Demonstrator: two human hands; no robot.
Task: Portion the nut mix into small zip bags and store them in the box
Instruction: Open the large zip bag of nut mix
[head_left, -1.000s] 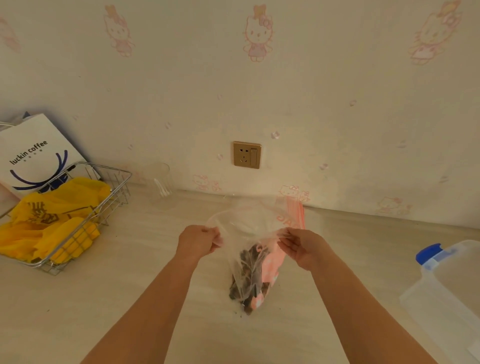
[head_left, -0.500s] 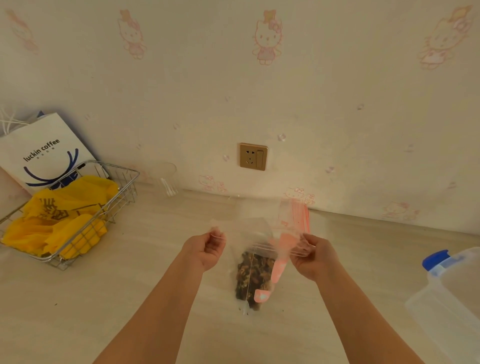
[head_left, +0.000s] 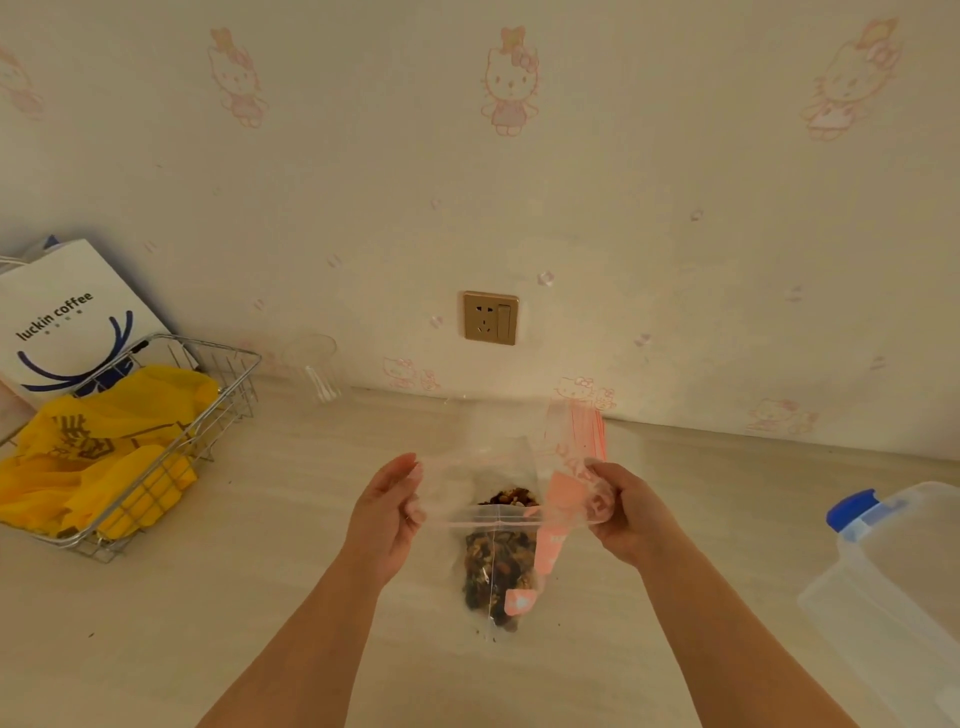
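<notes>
I see the wall first, papered with faint pink cartoon cats, and a gold socket plate set low in it. Below it runs the pale wood-grain surface, which carries everything else.

At the far right edge sits the clear plastic box with a blue clip at its near corner; it stands well apart from my hands. On the left is a wire basket stuffed with yellow plastic bags, and a white paper coffee bag leans against the wall behind it. A clear cup stands by the wall just right of the basket, hard to make out.

In the middle, between my forearms, I hold a small clear zip bag upright with its bottom at or just above the surface; I cannot tell which. The nut mix fills its lower part, dark and lumpy. My left hand pinches the left end of the bag's top edge, thumb and fingers curled onto the plastic. My right hand grips the right end, fingers wrapped round it together with a pink-printed plastic packet that rises behind the bag towards the wall. The zip strip stretches taut between the two hands.
</notes>
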